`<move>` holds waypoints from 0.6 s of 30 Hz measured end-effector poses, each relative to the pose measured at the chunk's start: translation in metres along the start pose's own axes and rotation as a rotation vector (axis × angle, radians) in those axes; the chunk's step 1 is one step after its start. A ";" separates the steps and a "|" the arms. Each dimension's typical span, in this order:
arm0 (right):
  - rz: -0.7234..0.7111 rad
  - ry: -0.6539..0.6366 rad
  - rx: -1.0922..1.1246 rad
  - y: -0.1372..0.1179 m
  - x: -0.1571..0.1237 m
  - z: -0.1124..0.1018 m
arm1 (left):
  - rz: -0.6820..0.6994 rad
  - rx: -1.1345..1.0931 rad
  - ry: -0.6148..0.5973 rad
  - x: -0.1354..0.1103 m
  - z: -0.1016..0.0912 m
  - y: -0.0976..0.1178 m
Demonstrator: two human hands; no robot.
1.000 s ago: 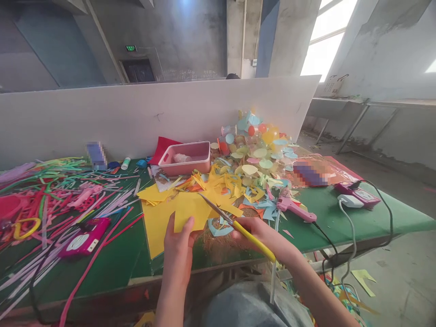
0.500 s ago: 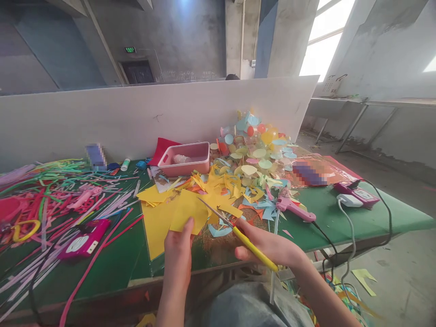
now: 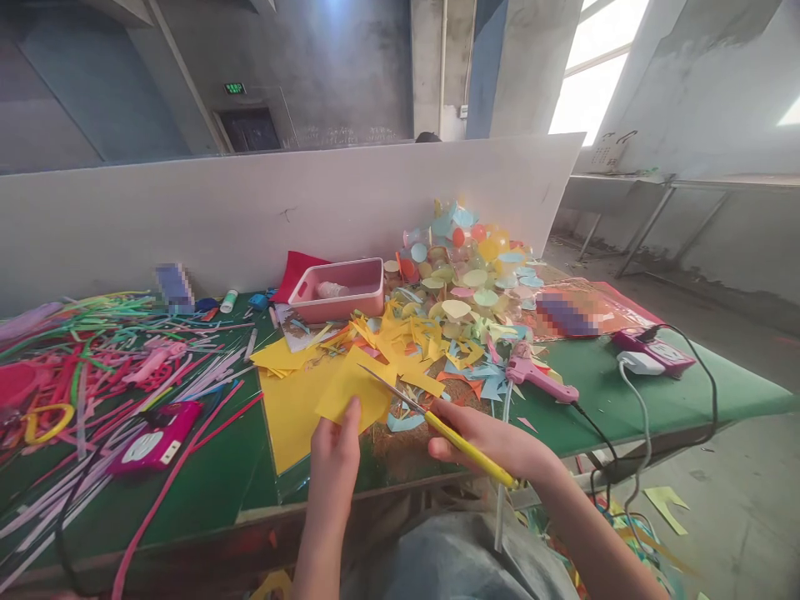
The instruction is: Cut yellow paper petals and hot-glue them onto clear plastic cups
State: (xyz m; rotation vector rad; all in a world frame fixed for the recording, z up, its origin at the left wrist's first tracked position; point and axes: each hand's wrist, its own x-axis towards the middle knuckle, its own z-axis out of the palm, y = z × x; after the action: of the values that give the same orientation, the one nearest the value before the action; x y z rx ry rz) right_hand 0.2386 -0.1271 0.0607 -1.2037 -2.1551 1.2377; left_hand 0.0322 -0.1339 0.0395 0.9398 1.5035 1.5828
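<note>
Between its thumb and fingers, my left hand pinches a piece of yellow paper by its near edge. My right hand is closed on yellow-handled scissors, whose blades point up and left and overlap the paper's right side. Whether the blades are parted is hard to make out. A larger yellow sheet lies on the green table under and left of the held piece. Yellow paper scraps are heaped just beyond both hands.
A pink bin stands behind the scraps, beside a pile of coloured paper discs. To the right are a pink glue gun and a corded power strip. Pipe cleaners and strips cover the left side. A white board borders the back.
My left hand has shifted slightly right, and the yellow paper in it has turned and tilted toward the scissors. The scissors remain in my right hand.
</note>
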 end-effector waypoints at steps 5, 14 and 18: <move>0.082 0.000 0.040 -0.004 0.000 0.000 | 0.012 -0.016 -0.050 -0.001 0.003 -0.002; 0.017 0.005 0.066 0.002 0.002 0.001 | 0.009 -0.201 0.000 0.003 0.006 -0.002; -0.025 -0.025 -0.005 0.001 -0.001 0.000 | 0.028 -0.156 -0.023 0.004 0.002 -0.002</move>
State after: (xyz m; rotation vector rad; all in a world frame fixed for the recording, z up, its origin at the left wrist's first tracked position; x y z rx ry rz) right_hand 0.2394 -0.1275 0.0599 -1.1658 -2.1851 1.2443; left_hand 0.0323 -0.1292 0.0378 0.8911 1.3348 1.6771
